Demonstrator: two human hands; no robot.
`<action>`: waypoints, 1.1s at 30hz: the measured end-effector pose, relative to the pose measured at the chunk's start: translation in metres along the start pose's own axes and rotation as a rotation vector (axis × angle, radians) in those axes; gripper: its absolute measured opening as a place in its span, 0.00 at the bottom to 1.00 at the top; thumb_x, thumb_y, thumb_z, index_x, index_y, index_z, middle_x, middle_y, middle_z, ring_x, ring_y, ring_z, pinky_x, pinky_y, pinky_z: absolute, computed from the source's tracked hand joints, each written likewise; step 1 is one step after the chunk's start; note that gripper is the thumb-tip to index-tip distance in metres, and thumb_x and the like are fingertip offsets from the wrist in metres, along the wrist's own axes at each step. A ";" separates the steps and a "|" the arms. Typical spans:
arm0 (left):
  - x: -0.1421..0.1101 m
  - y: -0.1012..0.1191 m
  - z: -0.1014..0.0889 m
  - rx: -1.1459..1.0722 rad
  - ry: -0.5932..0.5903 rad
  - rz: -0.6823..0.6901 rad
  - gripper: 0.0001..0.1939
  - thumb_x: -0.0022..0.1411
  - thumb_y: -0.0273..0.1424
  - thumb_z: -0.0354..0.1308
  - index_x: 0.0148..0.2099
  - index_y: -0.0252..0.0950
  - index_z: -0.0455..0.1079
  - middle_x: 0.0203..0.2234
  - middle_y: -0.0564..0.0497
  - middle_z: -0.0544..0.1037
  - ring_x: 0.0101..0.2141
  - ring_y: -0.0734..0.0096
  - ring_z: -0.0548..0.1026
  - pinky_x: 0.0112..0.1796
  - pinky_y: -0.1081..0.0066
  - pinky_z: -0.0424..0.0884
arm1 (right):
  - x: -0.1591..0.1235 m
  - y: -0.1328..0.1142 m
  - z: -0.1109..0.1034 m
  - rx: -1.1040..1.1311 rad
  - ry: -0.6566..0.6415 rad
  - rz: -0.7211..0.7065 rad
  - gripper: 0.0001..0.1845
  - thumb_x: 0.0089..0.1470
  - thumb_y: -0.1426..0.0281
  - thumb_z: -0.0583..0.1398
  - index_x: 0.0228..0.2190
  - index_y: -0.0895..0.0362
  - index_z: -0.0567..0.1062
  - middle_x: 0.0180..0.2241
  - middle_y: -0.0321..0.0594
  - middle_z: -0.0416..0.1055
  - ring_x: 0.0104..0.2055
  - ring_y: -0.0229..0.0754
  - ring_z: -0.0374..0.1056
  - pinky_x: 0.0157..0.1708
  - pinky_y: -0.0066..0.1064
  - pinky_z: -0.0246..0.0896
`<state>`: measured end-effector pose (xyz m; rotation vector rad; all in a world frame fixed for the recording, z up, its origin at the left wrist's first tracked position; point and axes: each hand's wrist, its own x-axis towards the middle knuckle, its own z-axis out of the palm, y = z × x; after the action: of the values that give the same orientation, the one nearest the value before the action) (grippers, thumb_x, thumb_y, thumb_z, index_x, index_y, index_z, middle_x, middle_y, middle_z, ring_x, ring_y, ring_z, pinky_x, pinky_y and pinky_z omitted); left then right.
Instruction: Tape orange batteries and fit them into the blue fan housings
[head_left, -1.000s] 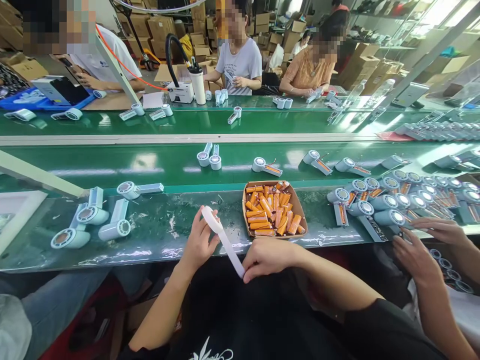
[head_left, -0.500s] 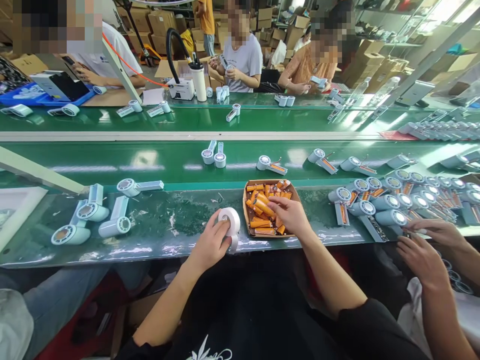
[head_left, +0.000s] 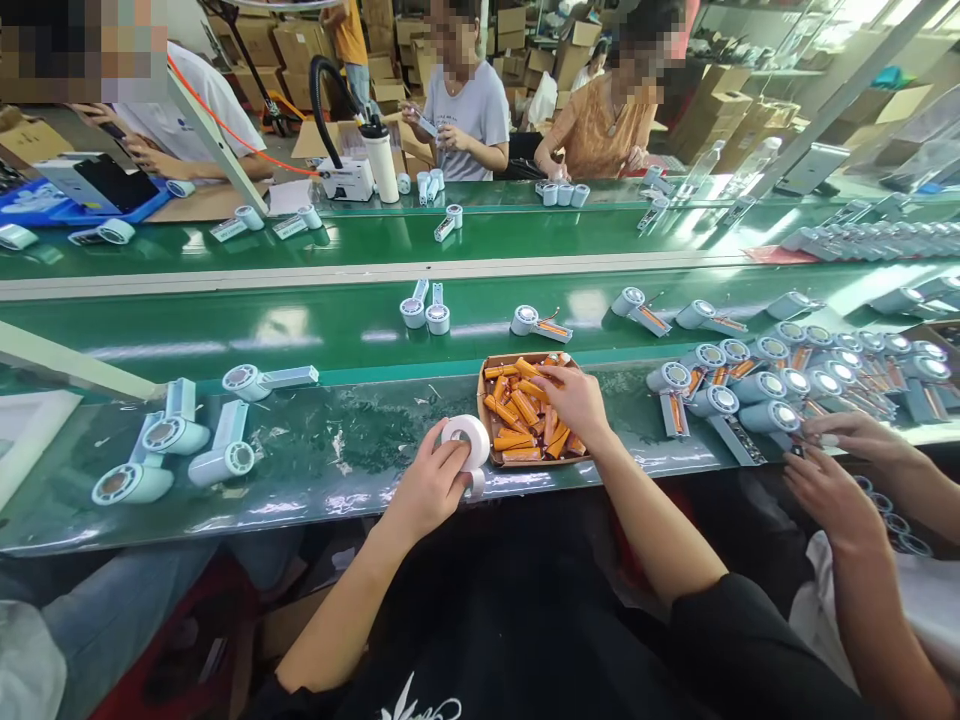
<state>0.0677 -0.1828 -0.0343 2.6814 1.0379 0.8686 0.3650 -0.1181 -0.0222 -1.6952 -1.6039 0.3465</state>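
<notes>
My left hand is closed around a white handheld fan at the near edge of the green bench, its round head turned up. My right hand reaches into a shallow cardboard tray full of orange battery cells, fingers curled down among the cells. Whether a cell is between the fingers is hidden.
Several white fans lie at the left and in a pile at the right. A neighbour's two hands work at the right. More fans ride the green conveyor. People sit across the line.
My right hand let go of the fan's handle and went up into the battery tray. My left hand lowered the fan to the bench and turned it head up.
</notes>
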 end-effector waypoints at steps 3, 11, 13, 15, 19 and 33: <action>0.003 0.003 -0.005 0.011 -0.017 0.040 0.20 0.68 0.22 0.55 0.60 0.36 0.72 0.45 0.44 0.81 0.57 0.49 0.76 0.64 0.38 0.71 | -0.018 -0.011 -0.001 0.347 -0.047 0.167 0.18 0.57 0.55 0.67 0.42 0.53 0.87 0.40 0.43 0.86 0.41 0.52 0.81 0.45 0.42 0.77; 0.006 0.006 -0.008 0.093 -0.015 0.082 0.21 0.67 0.17 0.52 0.57 0.34 0.76 0.46 0.43 0.82 0.66 0.42 0.67 0.62 0.39 0.74 | -0.066 -0.043 -0.003 0.605 -0.170 0.183 0.24 0.53 0.47 0.69 0.38 0.53 0.88 0.35 0.45 0.86 0.39 0.55 0.82 0.41 0.46 0.80; 0.005 0.006 -0.008 0.098 -0.030 0.084 0.22 0.67 0.16 0.52 0.57 0.35 0.77 0.47 0.43 0.82 0.68 0.41 0.63 0.61 0.40 0.76 | -0.069 -0.047 -0.005 0.577 -0.160 0.157 0.22 0.54 0.48 0.69 0.37 0.53 0.88 0.35 0.44 0.86 0.38 0.54 0.82 0.41 0.45 0.80; 0.004 0.007 -0.008 0.101 -0.051 0.097 0.24 0.65 0.14 0.52 0.58 0.35 0.77 0.48 0.43 0.81 0.70 0.41 0.60 0.60 0.42 0.76 | -0.070 -0.049 -0.008 0.531 -0.143 0.141 0.21 0.55 0.50 0.68 0.38 0.53 0.88 0.35 0.44 0.86 0.38 0.54 0.82 0.41 0.44 0.79; 0.007 0.009 -0.013 0.127 -0.135 0.148 0.27 0.63 0.12 0.53 0.59 0.35 0.76 0.50 0.43 0.81 0.71 0.41 0.58 0.61 0.46 0.77 | -0.072 -0.052 -0.016 0.430 -0.152 0.102 0.17 0.57 0.53 0.68 0.39 0.51 0.88 0.37 0.43 0.86 0.40 0.54 0.82 0.45 0.44 0.78; 0.020 0.034 -0.028 0.182 -0.231 0.244 0.15 0.72 0.25 0.57 0.58 0.33 0.74 0.45 0.41 0.80 0.64 0.44 0.70 0.52 0.53 0.82 | -0.078 -0.044 0.000 0.980 -0.428 0.455 0.31 0.39 0.59 0.79 0.47 0.54 0.85 0.47 0.46 0.85 0.52 0.56 0.80 0.56 0.50 0.76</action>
<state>0.0831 -0.1970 0.0090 3.0172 0.7855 0.5001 0.3196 -0.1946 -0.0157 -1.1919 -0.9727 1.5204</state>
